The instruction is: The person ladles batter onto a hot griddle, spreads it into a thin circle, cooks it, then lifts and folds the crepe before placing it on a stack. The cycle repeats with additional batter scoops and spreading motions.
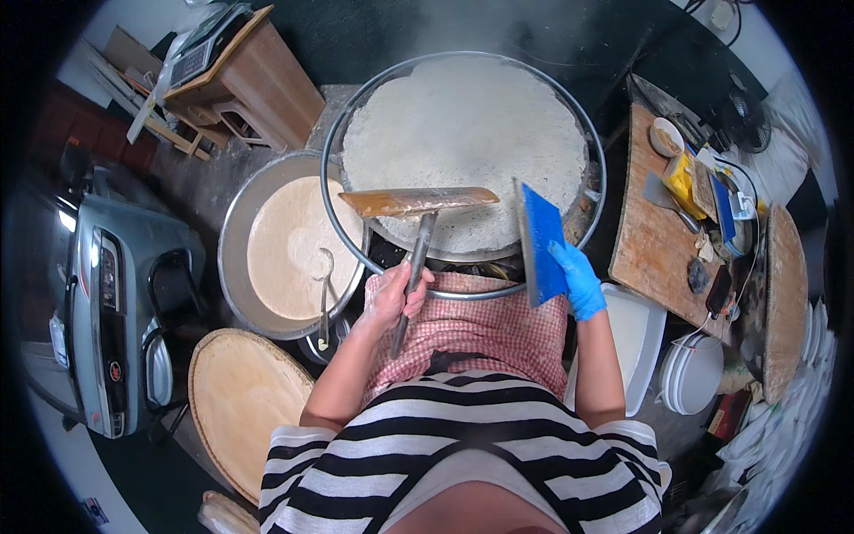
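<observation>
My bare left hand (pixel 398 294) is wrapped round the handle of a T-shaped wooden spreader (pixel 422 201), its long crosspiece over the near left part of a round griddle. A wide, pale sheet of batter (pixel 463 133) covers the griddle, with a steel ring (pixel 331 147) around it. In a blue glove, my right hand (pixel 580 283) grips a wide blue scraper (pixel 544 245) with a straight edge, at the griddle's near right side. To the left stands a large metal basin (pixel 233 227) of beige batter, a ladle (pixel 326 289) resting in it. Whether the spreader touches the sheet, I cannot tell.
A wooden table (pixel 648 218) at right bears a bowl (pixel 665 138), another scraper and packets. Below it are a white tub (pixel 627 347) and round lids (pixel 696 374). Left are a round woven tray (pixel 245 400), a vehicle (pixel 133 276) and a wooden cabinet (pixel 258 93).
</observation>
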Tool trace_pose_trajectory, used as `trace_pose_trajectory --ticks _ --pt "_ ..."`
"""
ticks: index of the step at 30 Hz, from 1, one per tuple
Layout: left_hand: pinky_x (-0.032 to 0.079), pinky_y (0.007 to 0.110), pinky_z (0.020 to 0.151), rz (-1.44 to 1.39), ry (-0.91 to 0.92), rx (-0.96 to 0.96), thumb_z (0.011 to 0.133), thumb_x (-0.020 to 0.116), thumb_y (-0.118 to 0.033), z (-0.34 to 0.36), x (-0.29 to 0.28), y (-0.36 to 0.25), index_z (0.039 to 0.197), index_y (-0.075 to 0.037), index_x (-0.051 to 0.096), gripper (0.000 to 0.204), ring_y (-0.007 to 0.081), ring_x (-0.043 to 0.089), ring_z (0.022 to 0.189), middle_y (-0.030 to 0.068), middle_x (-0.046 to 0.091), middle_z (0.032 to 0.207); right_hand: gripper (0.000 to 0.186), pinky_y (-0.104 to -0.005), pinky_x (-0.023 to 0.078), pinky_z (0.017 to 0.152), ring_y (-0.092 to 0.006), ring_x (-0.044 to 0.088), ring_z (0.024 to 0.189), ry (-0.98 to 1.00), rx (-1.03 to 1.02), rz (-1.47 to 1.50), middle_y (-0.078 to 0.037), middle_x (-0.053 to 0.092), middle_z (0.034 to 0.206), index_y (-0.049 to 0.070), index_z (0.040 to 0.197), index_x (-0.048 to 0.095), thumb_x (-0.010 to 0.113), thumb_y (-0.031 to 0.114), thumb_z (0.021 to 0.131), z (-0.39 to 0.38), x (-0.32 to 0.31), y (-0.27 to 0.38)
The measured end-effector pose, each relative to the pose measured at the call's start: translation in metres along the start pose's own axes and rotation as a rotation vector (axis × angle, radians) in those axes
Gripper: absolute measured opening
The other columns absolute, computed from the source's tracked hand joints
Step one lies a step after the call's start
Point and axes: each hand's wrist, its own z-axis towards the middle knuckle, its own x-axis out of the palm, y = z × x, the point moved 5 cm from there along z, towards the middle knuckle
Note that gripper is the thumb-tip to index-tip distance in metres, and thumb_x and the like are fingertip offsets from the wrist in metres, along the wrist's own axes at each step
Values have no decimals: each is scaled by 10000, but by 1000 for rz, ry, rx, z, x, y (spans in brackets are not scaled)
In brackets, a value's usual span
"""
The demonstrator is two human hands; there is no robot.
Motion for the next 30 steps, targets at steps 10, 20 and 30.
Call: trace_pose_trajectory --ticks 10,20,30 --pt "325 200 382 387 -142 -65 939 399 -377 10 -13 -13 988 -2 526 399 63 378 403 -20 428 547 396 -261 460 761 -122 556 843 75 -260 -253 -55 610 985 -14 1098 559 680 160 763 -33 78 93" --pt "333 191 389 80 -54 -138 932 452 -290 36 31 -39 1048 -8 488 307 51 388 458 -29 446 623 230 -342 449 662 -275 548 743 -186 -1013 -1456 -108 540 802 83 911 596 684 82 698 -38 102 153" --pt "309 181 382 -242 -60 -38 935 455 -303 11 22 -59 1088 -13 480 329 40 357 447 -28 422 631 149 -406 470 627 -310 565 712 -105 -875 -1703 -123 558 753 110 916 592 517 106 788 18 84 46"
